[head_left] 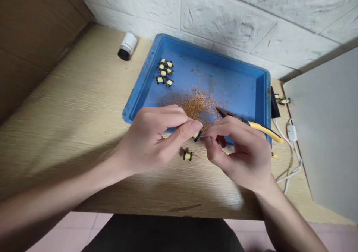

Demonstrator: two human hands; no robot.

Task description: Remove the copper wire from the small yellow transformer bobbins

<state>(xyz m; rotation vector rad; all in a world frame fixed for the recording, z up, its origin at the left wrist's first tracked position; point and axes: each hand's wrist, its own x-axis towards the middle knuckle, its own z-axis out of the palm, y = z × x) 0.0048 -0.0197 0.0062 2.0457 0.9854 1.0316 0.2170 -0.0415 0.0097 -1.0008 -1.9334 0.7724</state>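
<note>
My left hand (165,136) pinches a small transformer (197,135) with yellow tape and a black pinned base, partly hidden by the thumb. Close to its right side, my right hand (237,145) has thumb and forefinger pressed together on what looks like a thin wire lead of that transformer. Below them another transformer (187,156) lies on the table with thin wires sticking out. Behind my right hand, yellow-handled long-nose pliers (253,125) rest across the tray's front right edge, their middle partly covered by my fingers.
A blue tray (263,91) holds a heap of copper-coloured wire clippings (197,101) and several transformers (165,72) at its back left. A white bottle with a black cap (128,46) lies left of it. On the right are a white cable with a switch (292,132) and more transformers (283,100).
</note>
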